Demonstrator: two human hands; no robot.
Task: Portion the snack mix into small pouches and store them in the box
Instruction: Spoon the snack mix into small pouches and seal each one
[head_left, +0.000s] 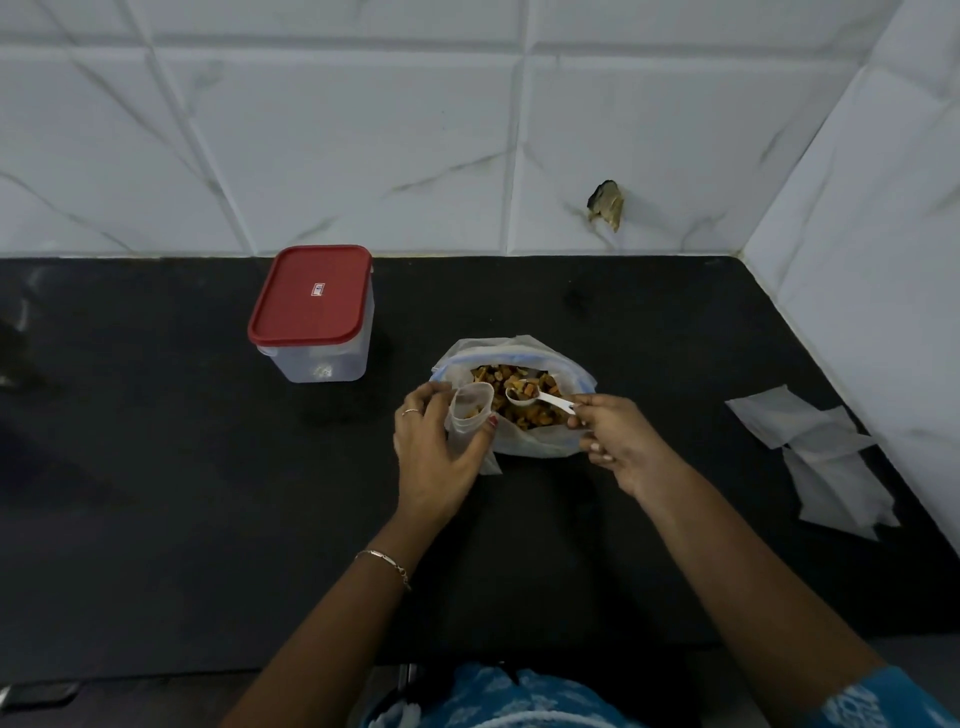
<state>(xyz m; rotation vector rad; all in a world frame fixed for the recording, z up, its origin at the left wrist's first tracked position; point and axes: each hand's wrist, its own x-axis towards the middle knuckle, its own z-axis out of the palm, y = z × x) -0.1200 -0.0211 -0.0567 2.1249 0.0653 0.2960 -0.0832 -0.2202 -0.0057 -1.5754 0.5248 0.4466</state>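
Open snack mix bag, small pouch upright (partly filled), red-lidded box closed

Box label illegibly small

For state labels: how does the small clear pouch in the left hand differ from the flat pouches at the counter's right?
The small clear plastic pouch is gripped upright by the left hand; the flat whitish pouches lie loose on the black counter. The held pouch's mouth is open, with some snack pieces inside; the flat pouches look empty. Both look small, thin and pale.
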